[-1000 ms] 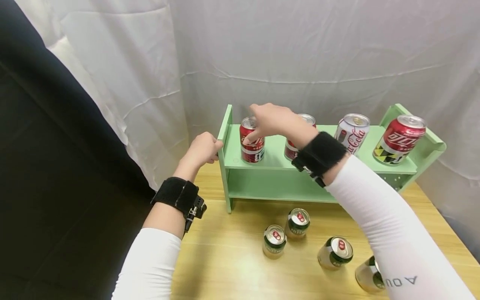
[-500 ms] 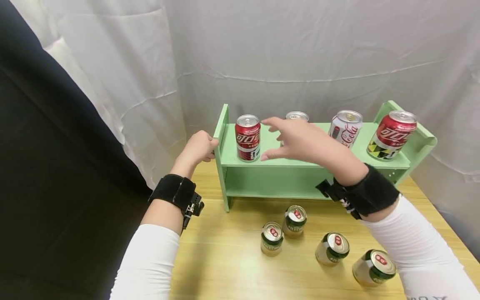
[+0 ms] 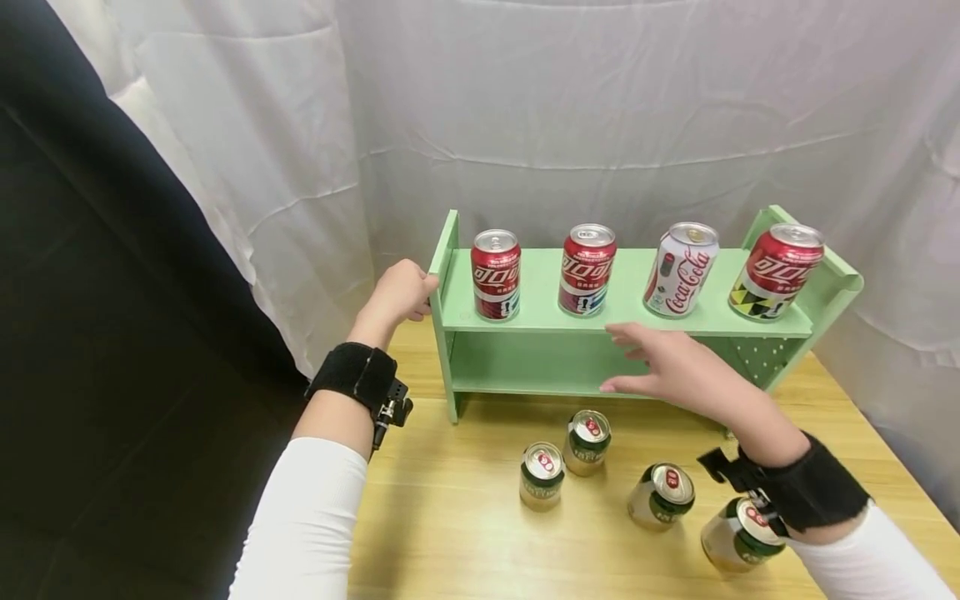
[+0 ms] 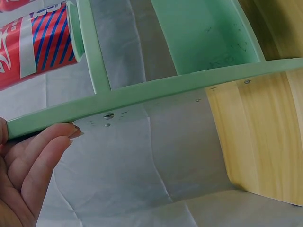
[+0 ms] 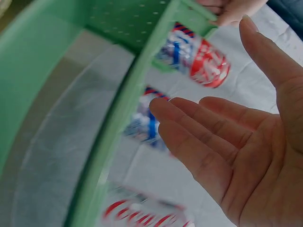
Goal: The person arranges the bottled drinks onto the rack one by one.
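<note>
My left hand [image 3: 397, 293] grips the left side panel of a green two-tier shelf [image 3: 538, 296]; in the left wrist view its fingers [image 4: 47, 153] curl against the panel's edge. Along the top tier stand a red Coca-Cola can [image 3: 496, 287] at the left, another red can [image 3: 587, 275], a white Coca-Cola can [image 3: 681, 271] and a red can with a yellow-black base [image 3: 776, 273] at the right. My right hand [image 3: 675, 371] hovers in front of the lower tier, holding nothing. Its fingers are spread and relaxed, thumb apart, as the right wrist view also shows.
Several green-and-gold cans stand on the wooden table [image 3: 450, 533] before the shelf: a left can [image 3: 542, 475], one just behind it [image 3: 587, 443], another [image 3: 660, 497], and one partly behind my right wrist [image 3: 735, 537]. A pale curtain [image 3: 600, 100] hangs behind.
My right hand has moved from the leftmost red can rightward and down, away from the top tier, uncovering the second red can. The left hand stays on the side panel.
</note>
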### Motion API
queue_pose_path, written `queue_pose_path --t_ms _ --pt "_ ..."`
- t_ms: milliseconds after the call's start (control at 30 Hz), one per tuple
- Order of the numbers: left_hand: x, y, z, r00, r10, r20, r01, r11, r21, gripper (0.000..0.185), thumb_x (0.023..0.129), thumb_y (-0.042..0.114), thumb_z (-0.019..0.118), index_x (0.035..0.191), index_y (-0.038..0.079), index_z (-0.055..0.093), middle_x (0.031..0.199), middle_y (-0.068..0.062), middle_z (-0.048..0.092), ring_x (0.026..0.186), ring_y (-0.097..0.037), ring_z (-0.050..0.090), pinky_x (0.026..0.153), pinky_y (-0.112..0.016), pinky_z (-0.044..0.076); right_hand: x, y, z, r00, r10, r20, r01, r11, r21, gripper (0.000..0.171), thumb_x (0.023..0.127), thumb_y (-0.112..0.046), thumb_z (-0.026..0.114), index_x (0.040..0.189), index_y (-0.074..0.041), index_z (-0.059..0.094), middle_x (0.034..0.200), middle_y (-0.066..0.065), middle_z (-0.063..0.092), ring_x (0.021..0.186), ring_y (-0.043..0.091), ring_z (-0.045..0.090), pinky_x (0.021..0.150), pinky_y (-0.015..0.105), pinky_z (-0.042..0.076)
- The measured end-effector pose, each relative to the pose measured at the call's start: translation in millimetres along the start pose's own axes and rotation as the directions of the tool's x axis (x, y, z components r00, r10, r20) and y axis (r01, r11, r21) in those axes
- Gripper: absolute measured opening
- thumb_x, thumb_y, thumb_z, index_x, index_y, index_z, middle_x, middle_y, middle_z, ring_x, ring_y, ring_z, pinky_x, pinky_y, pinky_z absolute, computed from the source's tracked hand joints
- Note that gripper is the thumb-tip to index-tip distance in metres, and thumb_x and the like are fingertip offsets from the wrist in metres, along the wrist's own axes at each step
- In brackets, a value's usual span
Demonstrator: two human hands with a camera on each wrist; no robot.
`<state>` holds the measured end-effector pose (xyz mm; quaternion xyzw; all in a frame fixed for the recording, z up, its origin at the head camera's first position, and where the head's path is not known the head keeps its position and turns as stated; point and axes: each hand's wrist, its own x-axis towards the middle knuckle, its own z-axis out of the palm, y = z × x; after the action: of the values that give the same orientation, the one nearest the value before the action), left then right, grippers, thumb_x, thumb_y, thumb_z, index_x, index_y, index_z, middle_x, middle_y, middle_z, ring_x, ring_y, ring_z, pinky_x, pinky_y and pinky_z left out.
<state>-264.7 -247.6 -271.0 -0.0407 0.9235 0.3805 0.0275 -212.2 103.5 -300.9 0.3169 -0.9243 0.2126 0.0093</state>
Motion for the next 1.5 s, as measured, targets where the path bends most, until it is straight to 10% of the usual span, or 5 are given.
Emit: queue_pose_path --t_ms 867,1500 --pt "1.7 -2.3 1.8 1.000 -0.010 0.001 0.010 1.000 -0.003 0.027 0.093 0.018 0.042 0.073 0.002 0.051 0.114 -0.023 0.062 0.091 -0.032 0.068 0.074 -0.034 0.059 -136 102 74 0.949 0.316 -0.019 -0.315 0.949 0.028 0.077 0.074 -0.041 0.076 0.127 0.007 0.049 0.119 0.030 0.058 0.098 0.046 0.061 0.074 0.061 0.049" --pt "0.1 -2.8 -0.3 1.000 0.012 0.001 -0.012 1.000 0.028 0.029 0.092 0.017 0.040 0.072 0.000 0.052 0.103 -0.023 0.066 0.085 -0.030 0.068 0.072 -0.034 0.059 -172 137 95 0.883 0.421 0.207 -0.434 0.900 0.022 0.090 0.067 -0.042 0.081 0.125 0.017 0.045 0.114 0.034 0.057 0.097 0.042 0.060 0.073 0.046 0.053"
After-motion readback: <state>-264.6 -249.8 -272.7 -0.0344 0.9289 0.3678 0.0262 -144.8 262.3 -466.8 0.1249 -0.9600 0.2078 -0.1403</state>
